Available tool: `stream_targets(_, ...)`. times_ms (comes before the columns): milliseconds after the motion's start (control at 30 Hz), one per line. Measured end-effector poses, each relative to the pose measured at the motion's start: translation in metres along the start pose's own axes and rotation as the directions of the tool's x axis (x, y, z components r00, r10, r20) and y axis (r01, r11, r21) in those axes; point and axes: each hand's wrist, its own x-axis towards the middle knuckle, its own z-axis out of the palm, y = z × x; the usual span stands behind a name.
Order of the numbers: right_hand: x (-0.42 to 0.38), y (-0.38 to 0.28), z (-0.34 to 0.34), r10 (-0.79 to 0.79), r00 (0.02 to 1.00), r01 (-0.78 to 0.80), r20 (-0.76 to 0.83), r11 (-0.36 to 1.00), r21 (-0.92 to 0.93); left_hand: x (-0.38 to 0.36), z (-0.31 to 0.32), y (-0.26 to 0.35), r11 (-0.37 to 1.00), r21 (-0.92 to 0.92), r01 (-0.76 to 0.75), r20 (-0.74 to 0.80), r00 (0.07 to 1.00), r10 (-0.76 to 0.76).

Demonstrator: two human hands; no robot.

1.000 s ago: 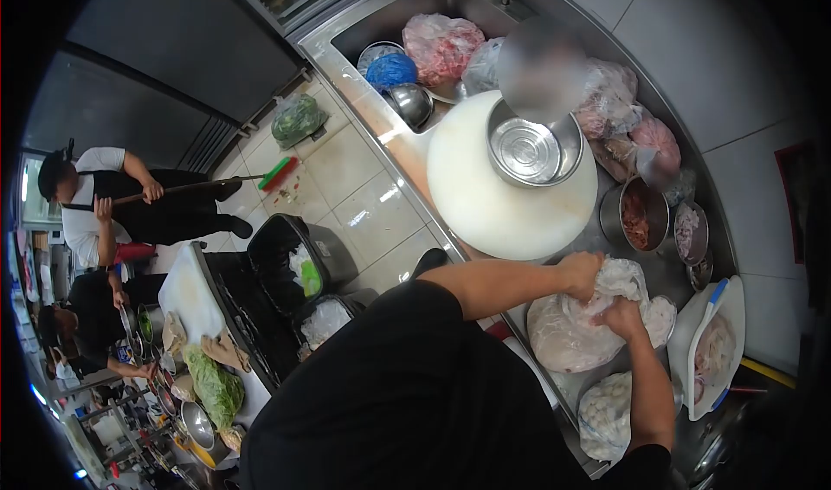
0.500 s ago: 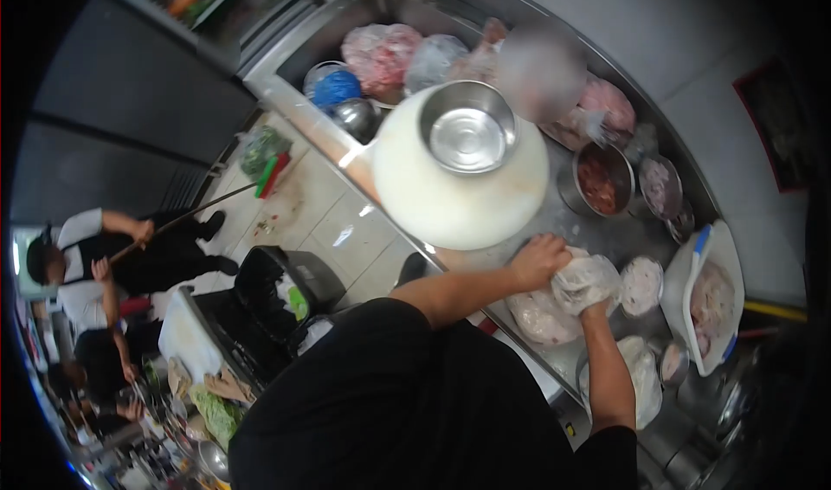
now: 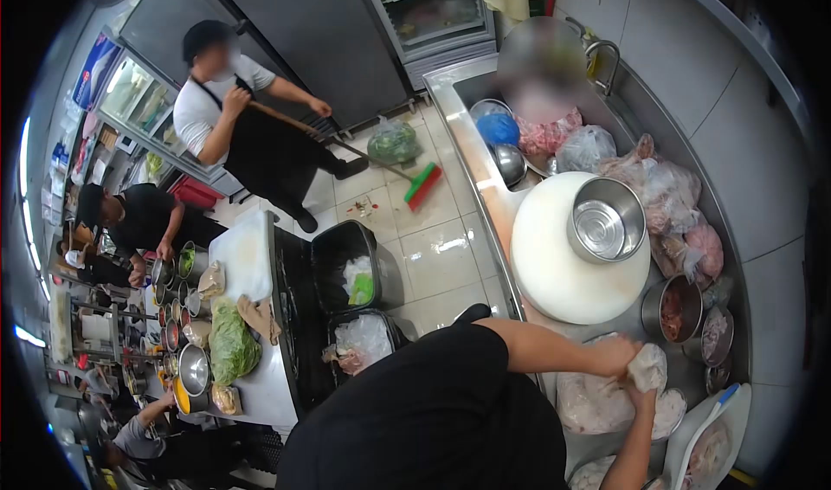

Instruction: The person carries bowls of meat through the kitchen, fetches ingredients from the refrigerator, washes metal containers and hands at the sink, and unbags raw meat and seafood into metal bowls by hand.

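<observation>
My left hand (image 3: 613, 357) is closed on a crumpled clear plastic bag (image 3: 649, 367), at the near part of the steel counter. My right hand (image 3: 639, 395) grips the same bag from below; its fingers are partly hidden. Under and beside my hands lies a large clear bag of pale raw meat (image 3: 589, 403). A round container of pale food (image 3: 669, 412) sits just to the right of my right hand. I cannot make out what the held bag contains.
A thick white round cutting board (image 3: 545, 265) carries a steel pot (image 3: 608, 220). Steel pots of meat (image 3: 673, 310) and bagged meat (image 3: 671, 196) line the wall side. A white tub (image 3: 714, 442) stands at lower right. One person (image 3: 251, 135) holds a broom (image 3: 422, 185) on the floor.
My view has swung left and up, so the counter sits further right and lower. Both hands still hold the bag, now bunched tighter between them. The person with the broom shows more fully.
</observation>
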Motion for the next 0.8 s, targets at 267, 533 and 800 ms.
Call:
stream_targets(267, 0.050, -0.057, -0.051, 0.380, 0.873, -0.464, 0.306, 0.841, 0.279, 0.027, -0.013, -0.014, 0.892, -0.345, 0.292, -0.323, 0.856, -0.405)
stream_targets(533, 0.000, -0.038, 0.003, 0.119, 0.987, -0.103, -0.112, 0.985, 0.140, 0.042, 0.009, -0.063, 0.892, -0.093, 0.442, -0.184, 0.873, -0.452)
stream_targets(800, -0.019, -0.073, -0.035, -0.007, 0.983, -0.005, -0.183, 0.998, -0.070, 0.021, -0.055, 0.007, 0.997, 0.063, 0.053, -0.063, 0.997, -0.049)
